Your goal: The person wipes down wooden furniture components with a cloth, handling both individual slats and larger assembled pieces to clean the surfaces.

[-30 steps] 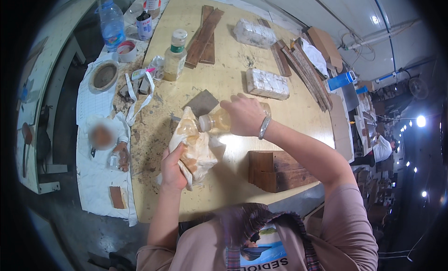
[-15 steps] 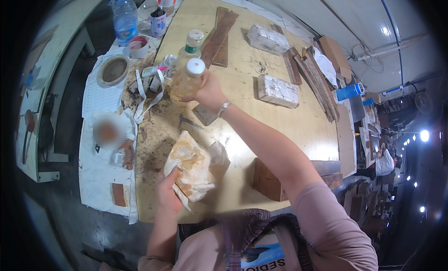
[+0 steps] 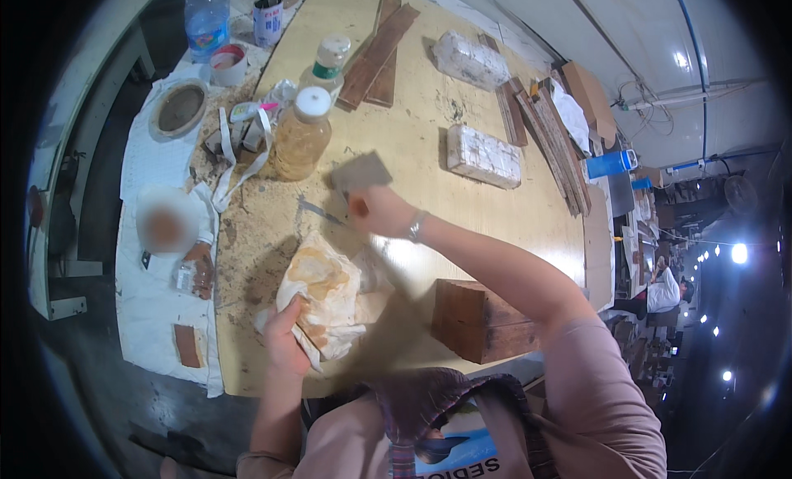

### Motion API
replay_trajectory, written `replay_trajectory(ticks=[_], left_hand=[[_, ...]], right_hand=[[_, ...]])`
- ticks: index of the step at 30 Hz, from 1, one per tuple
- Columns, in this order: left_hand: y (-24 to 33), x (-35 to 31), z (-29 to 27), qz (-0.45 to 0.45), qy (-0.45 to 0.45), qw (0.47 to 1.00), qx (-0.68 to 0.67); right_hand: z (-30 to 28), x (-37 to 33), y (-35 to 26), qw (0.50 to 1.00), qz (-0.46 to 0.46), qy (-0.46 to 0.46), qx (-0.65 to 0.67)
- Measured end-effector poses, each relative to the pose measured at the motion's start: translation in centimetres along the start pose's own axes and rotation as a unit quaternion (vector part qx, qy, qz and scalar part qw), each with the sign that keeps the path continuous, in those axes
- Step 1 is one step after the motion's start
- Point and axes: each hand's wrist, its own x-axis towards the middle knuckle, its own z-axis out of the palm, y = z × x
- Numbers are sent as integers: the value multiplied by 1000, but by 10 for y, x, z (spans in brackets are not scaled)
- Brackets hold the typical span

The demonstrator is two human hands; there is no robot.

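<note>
My left hand [image 3: 287, 335] grips a white cloth [image 3: 323, 285] with yellow-brown stains, bunched above the near edge of the table. Whether something lies inside the cloth is hidden. With its fingers closed, my right hand [image 3: 381, 212] holds the near end of a flat grey rectangular block [image 3: 360, 170], slightly blurred. Left of that block stands a clear jar [image 3: 302, 141] with a white lid and amber liquid in it. A second bottle [image 3: 330, 62] with a green-banded neck is right behind the jar.
Dark wooden strips [image 3: 379, 58] lie crossed at the back. Two white-wrapped blocks [image 3: 483, 155] sit to the right, and a thick wooden block [image 3: 474, 322] lies near my right forearm. At left are a round dish [image 3: 179, 109], white straps [image 3: 247, 169] and a water bottle [image 3: 206, 25].
My right hand has let go of the jar, which now stands on the table. It has come nearer and taken hold of the grey block. My left hand still holds the cloth.
</note>
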Motion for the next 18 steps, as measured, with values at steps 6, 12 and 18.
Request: replay_trajectory(ticks=[6, 12, 18], left_hand=[[-13, -4, 7, -8, -31, 999, 21], [-53, -8, 38, -116, -58, 990, 46], [-101, -9, 94, 1, -309, 866, 394]], right_hand=[[-66, -49, -2, 999, 29, 18, 23], [-80, -271, 3, 978, 90, 63, -175], [-3, -327, 20, 961, 147, 125, -199]])
